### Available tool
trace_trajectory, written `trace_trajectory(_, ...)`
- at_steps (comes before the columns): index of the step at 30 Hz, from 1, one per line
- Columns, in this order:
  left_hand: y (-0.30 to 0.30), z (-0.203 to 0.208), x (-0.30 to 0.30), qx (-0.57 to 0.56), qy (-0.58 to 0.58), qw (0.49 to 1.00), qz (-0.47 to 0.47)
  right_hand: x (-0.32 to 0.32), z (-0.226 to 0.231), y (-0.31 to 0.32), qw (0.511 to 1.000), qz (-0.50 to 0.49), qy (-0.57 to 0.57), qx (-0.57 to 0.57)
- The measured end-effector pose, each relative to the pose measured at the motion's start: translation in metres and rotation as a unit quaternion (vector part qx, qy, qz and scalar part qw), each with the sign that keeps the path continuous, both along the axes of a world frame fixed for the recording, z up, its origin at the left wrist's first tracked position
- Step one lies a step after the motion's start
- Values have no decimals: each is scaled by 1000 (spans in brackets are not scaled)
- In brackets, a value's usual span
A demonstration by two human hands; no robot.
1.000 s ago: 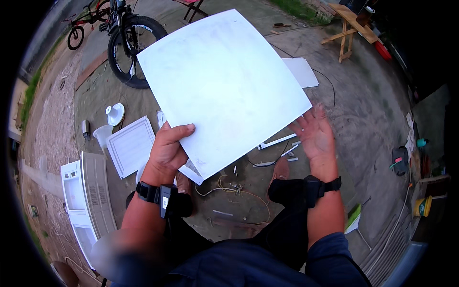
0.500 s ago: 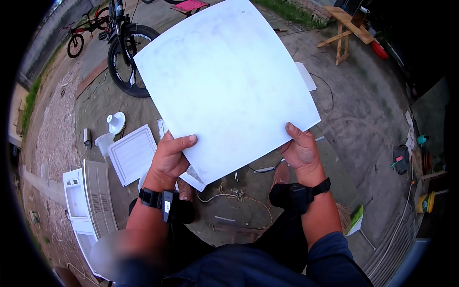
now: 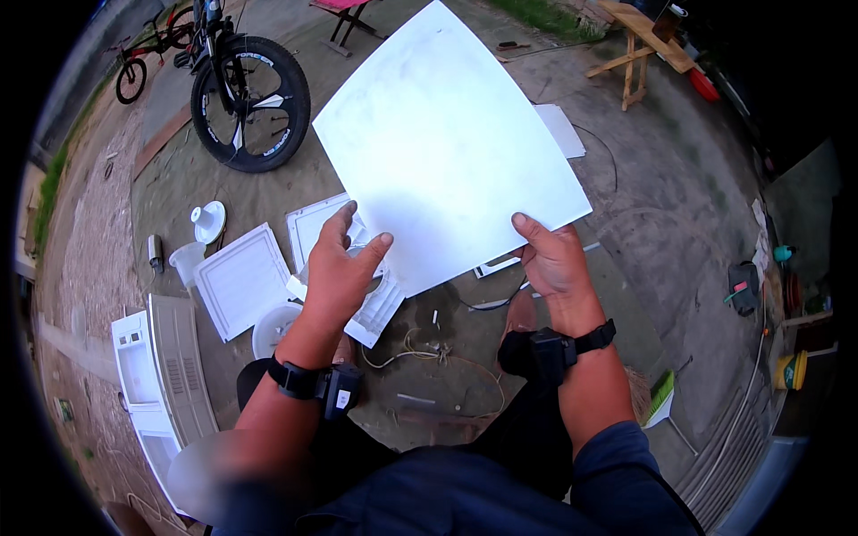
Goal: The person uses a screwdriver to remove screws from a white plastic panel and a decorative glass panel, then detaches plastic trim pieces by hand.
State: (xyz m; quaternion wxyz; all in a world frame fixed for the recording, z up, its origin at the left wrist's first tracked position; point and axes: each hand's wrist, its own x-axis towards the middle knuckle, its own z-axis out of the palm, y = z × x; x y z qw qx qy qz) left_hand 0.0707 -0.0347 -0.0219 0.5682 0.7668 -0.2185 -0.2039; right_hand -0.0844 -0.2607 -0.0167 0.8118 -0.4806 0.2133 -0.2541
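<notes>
A large white flat panel (image 3: 456, 143) is raised in front of me, tilted so that one corner points away. My right hand (image 3: 556, 259) grips its near right edge, thumb on top and the fingers mostly hidden beneath. Beside the panel's left edge, my left hand (image 3: 341, 272) is open, with thumb and fingers apart. Below that hand lies a white moulded plastic part with ribs (image 3: 380, 308), partly covered by the panel and hand. A white framed panel (image 3: 315, 219) lies behind my left hand, and another white framed panel (image 3: 241, 281) lies farther left.
On the left stand a white appliance housing (image 3: 170, 375), a clear plastic cup (image 3: 186, 261) and a white round flanged part (image 3: 209, 221). A bicycle wheel (image 3: 250, 103) is beyond them. Loose wires (image 3: 438, 353) lie between my feet. A wooden stand (image 3: 636, 54) is far right.
My left hand has let go of the white panel and opened. The panel has turned and shifted, staying in my right hand, and more of the white parts below now show.
</notes>
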Motion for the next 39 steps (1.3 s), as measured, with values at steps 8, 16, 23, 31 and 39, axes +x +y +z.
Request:
trace_trajectory(8, -10, 20, -13, -153, 326, 929, -82, 11, -9, 35, 959, 14, 38, -280)
trace_trajectory(16, 7, 29, -10, -290, 380, 874, -83, 15, 2, 57, 789, 85, 16, -608)
trace_trajectory(23, 13, 32, 2, -352, 359, 863, -47, 16, 3, 60, 680, 50, 45, -731)
trace_trajectory(31, 19, 27, 11, -355, 353, 865, 9, 9, -1, 31, 740, -39, 171, -650)
trace_trajectory(39, 23, 20, 12, -348, 370, 861, -8, 10, -9, 5, 1000, -8, -16, 24)
